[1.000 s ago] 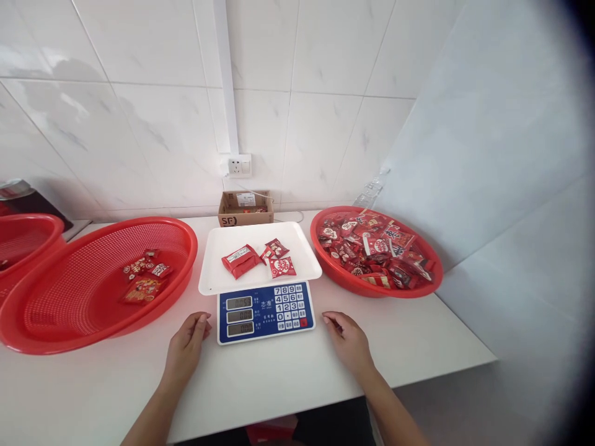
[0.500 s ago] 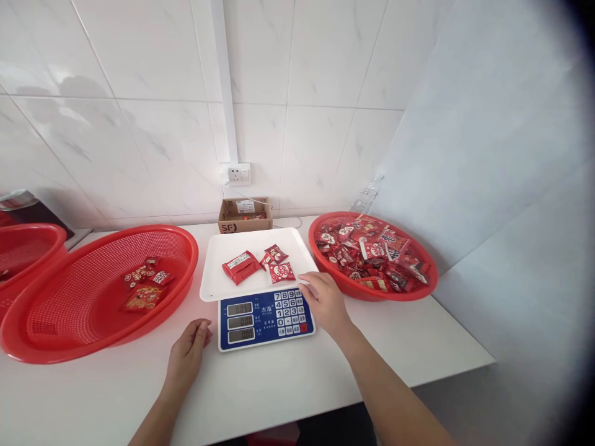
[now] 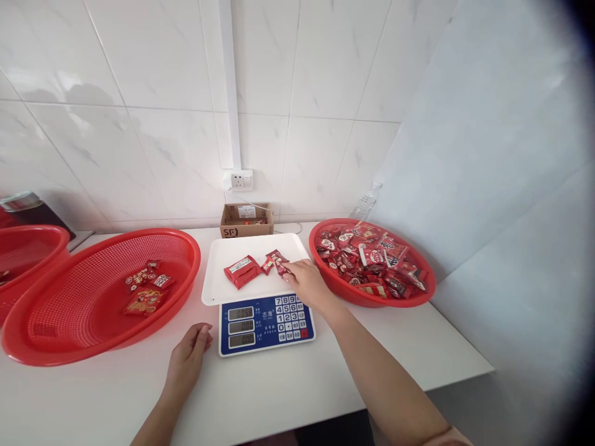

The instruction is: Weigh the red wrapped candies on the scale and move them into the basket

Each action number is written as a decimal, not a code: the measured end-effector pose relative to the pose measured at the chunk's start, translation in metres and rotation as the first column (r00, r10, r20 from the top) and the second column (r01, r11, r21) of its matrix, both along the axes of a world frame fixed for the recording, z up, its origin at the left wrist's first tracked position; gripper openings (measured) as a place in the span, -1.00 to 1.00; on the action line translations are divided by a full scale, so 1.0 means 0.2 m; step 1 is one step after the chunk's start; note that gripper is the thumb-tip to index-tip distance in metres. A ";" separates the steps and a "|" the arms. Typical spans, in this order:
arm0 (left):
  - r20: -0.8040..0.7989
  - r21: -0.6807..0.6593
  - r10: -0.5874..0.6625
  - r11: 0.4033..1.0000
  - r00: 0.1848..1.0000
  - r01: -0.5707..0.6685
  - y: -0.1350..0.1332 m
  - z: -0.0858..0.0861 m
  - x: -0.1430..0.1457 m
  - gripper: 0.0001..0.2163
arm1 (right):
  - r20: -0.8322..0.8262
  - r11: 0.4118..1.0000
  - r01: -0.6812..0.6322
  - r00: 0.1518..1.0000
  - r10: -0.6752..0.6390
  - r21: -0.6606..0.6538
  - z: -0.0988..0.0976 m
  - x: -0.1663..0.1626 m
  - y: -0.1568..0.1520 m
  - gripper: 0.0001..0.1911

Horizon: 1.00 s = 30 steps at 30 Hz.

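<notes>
A blue-faced electronic scale (image 3: 266, 325) with a white tray (image 3: 218, 288) stands in the middle of the white table. On the tray lie a larger red packet (image 3: 242, 271) and small red sweet packets (image 3: 273, 260). My right hand (image 3: 307, 282) reaches over the tray's right side, its fingers curled down onto a small red packet that it mostly covers. My left hand (image 3: 186, 359) rests on the table left of the scale, fingers loosely bent, holding nothing.
A large red mesh basket (image 3: 69, 347) on the left holds a few red packets (image 3: 145, 291). A red basket (image 3: 372, 298) on the right is full of red packets. A second red basket (image 3: 28, 238) sits far left. A cardboard box (image 3: 245, 224) and a wall socket (image 3: 242, 181) are behind the scale.
My right hand has moved from the table beside the scale up over the tray and onto a small red packet. My left hand has stayed in place.
</notes>
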<state>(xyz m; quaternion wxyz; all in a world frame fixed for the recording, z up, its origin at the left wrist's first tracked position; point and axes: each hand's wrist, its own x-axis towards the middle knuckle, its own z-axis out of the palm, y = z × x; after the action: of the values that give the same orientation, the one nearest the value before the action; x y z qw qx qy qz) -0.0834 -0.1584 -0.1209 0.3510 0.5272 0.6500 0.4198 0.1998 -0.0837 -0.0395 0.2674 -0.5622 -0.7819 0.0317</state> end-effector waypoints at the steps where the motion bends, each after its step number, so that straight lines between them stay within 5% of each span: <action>1: 0.001 0.001 -0.003 1.000 1.000 0.003 0.00 0.00 0.00 -0.60 | -0.009 1.000 0.010 1.000 -0.010 0.012 0.01 0.01 0.00 -0.71; 5: 0.006 0.011 -0.004 1.000 1.000 0.004 0.00 0.01 0.00 -0.60 | -0.102 0.998 0.065 0.993 -0.062 0.022 0.03 0.03 0.00 -0.72; 9: -0.009 0.013 -0.003 1.000 1.000 0.003 0.00 0.02 0.01 -0.60 | -0.369 0.993 0.076 0.924 -0.104 -0.090 0.02 0.05 0.01 -0.73; 11: -0.005 0.017 -0.005 1.000 1.000 0.005 0.00 0.03 0.01 -0.60 | -0.606 0.982 -0.001 0.787 -0.115 -0.188 0.02 0.05 0.01 -0.73; 15: -0.003 0.004 -0.002 1.000 1.000 0.002 0.00 0.04 0.02 -0.61 | -0.910 0.928 -0.189 0.331 -0.248 -0.321 0.03 0.06 0.00 -0.69; 17: -0.010 -0.006 -0.002 1.000 1.000 0.002 0.00 0.03 0.02 -0.60 | -0.935 0.921 -0.232 0.247 -0.254 -0.312 0.05 0.08 -0.02 -0.66; 20: -0.028 -0.024 -0.012 1.000 1.000 0.011 0.01 0.01 0.00 -0.58 | -0.923 0.967 -0.095 0.334 -0.194 -0.237 0.07 0.16 -0.04 -0.64; 23: -0.051 -0.045 -0.021 0.999 0.998 0.019 0.01 -0.02 -0.02 -0.56 | -0.746 0.963 0.250 0.622 -0.238 -0.098 0.08 0.29 -0.06 -0.63; 25: -0.049 -0.062 -0.017 0.998 0.999 0.014 0.02 -0.03 -0.02 -0.55 | -0.540 0.931 0.365 0.785 -0.304 0.007 0.09 0.37 -0.08 -0.61; 30: -0.065 -0.100 0.000 0.995 0.998 -0.007 0.03 -0.01 -0.01 -0.57 | -0.287 0.919 0.391 0.876 -0.388 -0.047 0.12 0.57 -0.10 -0.63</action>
<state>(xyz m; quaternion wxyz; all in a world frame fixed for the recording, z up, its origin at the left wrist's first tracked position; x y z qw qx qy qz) -0.0864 -0.1533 -0.1226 0.3550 0.5212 0.6823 0.3699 0.3144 -0.1031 -0.0148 0.3840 -0.6953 -0.6051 0.0546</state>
